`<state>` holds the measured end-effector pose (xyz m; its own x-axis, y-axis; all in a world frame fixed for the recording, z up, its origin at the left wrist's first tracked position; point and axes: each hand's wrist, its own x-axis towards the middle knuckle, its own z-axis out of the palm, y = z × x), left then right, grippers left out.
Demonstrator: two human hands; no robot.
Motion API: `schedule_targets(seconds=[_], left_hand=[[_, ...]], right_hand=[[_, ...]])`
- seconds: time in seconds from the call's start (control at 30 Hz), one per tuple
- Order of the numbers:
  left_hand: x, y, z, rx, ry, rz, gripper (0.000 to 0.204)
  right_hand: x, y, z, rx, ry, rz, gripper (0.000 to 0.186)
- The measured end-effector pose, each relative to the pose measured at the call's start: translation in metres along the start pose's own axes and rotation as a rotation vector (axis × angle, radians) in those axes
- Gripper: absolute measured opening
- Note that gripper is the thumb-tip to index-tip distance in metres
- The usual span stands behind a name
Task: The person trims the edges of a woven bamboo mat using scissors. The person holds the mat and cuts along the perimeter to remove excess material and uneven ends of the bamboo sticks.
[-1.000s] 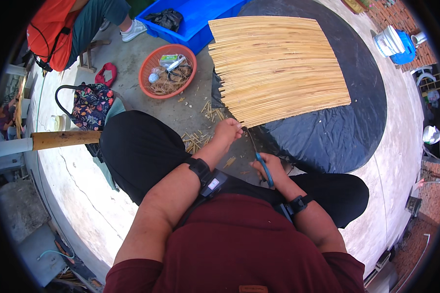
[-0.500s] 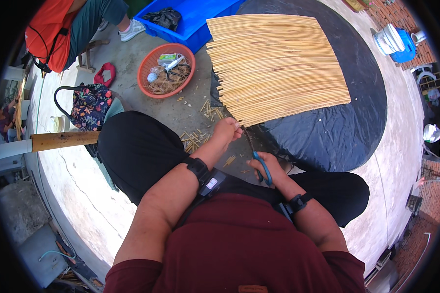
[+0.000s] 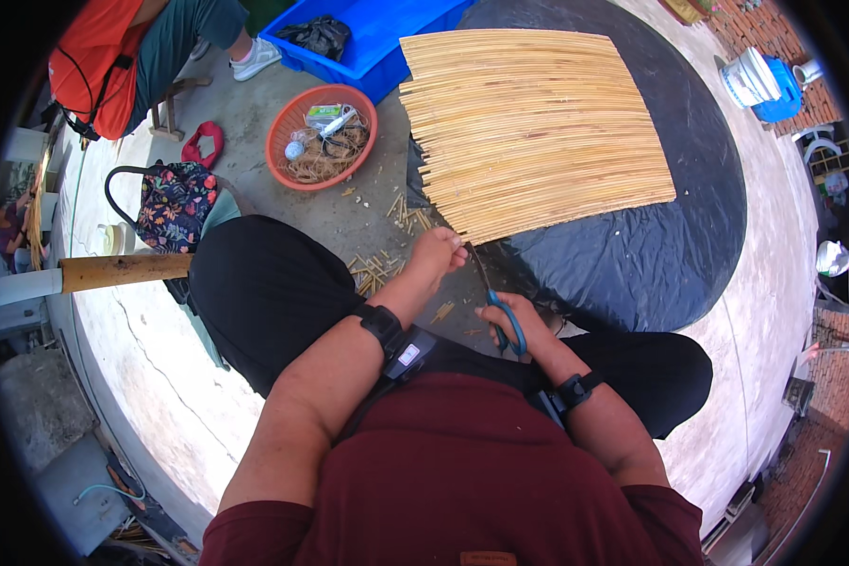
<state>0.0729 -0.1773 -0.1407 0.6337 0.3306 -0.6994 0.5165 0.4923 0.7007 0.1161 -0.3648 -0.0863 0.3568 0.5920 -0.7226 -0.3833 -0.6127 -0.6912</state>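
Observation:
A mat of thin tan reed-like stalks, laid side by side, rests on a round surface wrapped in black plastic. At the mat's near left corner, my left hand is closed in a pinch; fingers cover whatever lies between them. My right hand grips scissors with blue handles. Their dark blades reach up toward the mat's corner, close beside my left fingertips. How far apart the blades stand is too small to make out. Short cut stalk pieces lie on the floor under my left forearm.
An orange basket holds tangled fibre, a small box and a ball of string. Behind it stands a blue tray with a black plastic bag. At the left are a flowered bag and another person in orange. White buckets stand far right.
The scissor handles in my right hand have spread slightly. My left hand stays at the mat's corner.

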Motion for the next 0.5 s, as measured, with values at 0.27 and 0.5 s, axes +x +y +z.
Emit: schedule_targets(seconds=[0.27,0.5], left_hand=[[-0.0022,0.0024,0.0011,0.0,-0.005,-0.005,0.012],[-0.0041,0.0032,0.002,0.012,-0.033,-0.016,0.013]], right_hand=[[-0.0009,-0.002,0.0,0.082,-0.029,0.023,0.021],[0.001,-0.0021,0.0005,0.05,-0.011,0.011,0.019]])
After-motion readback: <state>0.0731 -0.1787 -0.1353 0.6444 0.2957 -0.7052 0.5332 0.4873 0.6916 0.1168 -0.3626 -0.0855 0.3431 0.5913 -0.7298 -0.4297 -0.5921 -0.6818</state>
